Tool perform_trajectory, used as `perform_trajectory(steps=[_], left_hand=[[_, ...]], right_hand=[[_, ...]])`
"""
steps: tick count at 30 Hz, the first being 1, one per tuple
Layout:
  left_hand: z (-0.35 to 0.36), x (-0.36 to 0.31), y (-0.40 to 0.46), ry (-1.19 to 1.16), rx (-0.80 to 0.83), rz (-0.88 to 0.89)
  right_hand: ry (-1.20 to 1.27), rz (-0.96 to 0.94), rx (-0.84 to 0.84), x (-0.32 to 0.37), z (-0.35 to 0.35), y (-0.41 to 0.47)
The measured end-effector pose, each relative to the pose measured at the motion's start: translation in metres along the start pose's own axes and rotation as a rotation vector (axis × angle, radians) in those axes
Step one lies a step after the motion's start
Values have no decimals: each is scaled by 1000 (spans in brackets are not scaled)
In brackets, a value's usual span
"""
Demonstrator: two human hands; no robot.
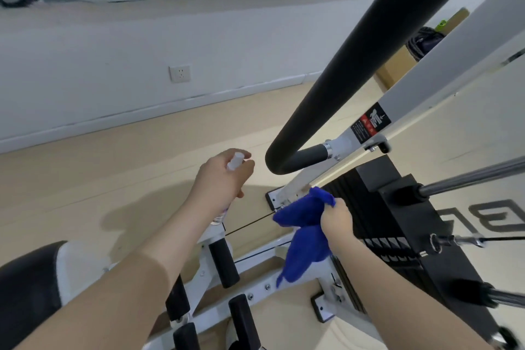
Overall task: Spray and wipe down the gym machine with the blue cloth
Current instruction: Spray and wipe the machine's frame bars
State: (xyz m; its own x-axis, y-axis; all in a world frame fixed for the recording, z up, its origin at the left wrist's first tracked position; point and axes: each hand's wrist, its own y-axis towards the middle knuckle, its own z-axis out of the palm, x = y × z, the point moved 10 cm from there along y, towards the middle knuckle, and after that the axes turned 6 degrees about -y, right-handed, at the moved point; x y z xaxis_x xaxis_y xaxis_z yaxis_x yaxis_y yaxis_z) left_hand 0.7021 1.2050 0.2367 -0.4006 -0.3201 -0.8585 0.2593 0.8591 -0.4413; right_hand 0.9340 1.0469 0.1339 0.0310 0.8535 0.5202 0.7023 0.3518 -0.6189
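we're in the spraying step here: our left hand (224,176) is wrapped round a small clear spray bottle with a white nozzle (235,161), fingers curled about its neck, and the nozzle points towards the thick black padded bar (355,65) and the short grey foam handle (308,157) at its lower end. whether a finger is pressing the nozzle, we can't tell. our right hand (336,220) has its fingers bunched tight on the crumpled blue cloth (304,231), which hangs below the fist, just beside the white steel frame of the gym machine (412,88) and in front of the black weight stack (397,207). the cloth looks close to the frame's foot, but contact is unclear. next, we judge, a spray onto bar or handle, then the cloth comes up onto the wet patch.
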Motion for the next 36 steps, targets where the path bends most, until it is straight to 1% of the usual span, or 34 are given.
perform_trajectory(steps=[1,3,5,6,7,9,11,12,13,14,16,18,19,20,21,22,24,25,27,29,30,31,34,36], left_hand=[[3,-8,1,15,-7,27],[8,-33,4,32,-13,101],[13,-46,7,17,16,141],[16,-49,7,8,32,148],[16,-52,5,6,40,157],[17,-58,3,28,53,176],[17,-63,0,39,51,177],[18,-64,-1,49,50,163],[20,-64,-1,62,52,146],[22,-64,-2,71,54,138],[21,-65,-2,62,53,147],[20,-63,-1,21,44,143],[19,-59,1,8,44,137],[19,-60,1,1,45,142],[20,-59,2,3,54,147],[21,-59,2,13,62,156],[20,-60,5,27,65,176],[20,-59,6,33,72,175],[22,-59,9,47,85,162],[24,-58,9,55,86,163],[24,-58,8,52,80,163],[24,-56,7,44,71,158],[23,-51,5,17,35,166],[20,-50,5,-39,-3,166]], right_hand=[[249,174,42,-8,11,-8],[684,409,151,-4,47,-16],[1024,501,242,23,78,-25],[1134,510,286,37,87,-33],[1185,497,333,48,93,-42],[1098,394,443,57,93,-64],[837,278,542,54,88,-79],[716,219,507,53,76,-78],[632,156,413,57,57,-74],[581,93,270,61,32,-66],[588,-38,-28,78,-21,-43],[467,-194,-287,98,-66,-25],[366,-251,-352,105,-72,-18],[259,-303,-369,113,-69,-12],[125,-351,-340,120,-56,-10],[55,-365,-250,120,-31,-10],[20,-372,-93,116,17,-12],[76,-343,-40,113,30,-17],[273,-259,54,112,39,-36],[454,-60,169,104,47,-48],[523,10,219,102,51,-54],[570,40,254,103,53,-58],[724,148,283,108,50,-72],[820,170,282,113,42,-77]])
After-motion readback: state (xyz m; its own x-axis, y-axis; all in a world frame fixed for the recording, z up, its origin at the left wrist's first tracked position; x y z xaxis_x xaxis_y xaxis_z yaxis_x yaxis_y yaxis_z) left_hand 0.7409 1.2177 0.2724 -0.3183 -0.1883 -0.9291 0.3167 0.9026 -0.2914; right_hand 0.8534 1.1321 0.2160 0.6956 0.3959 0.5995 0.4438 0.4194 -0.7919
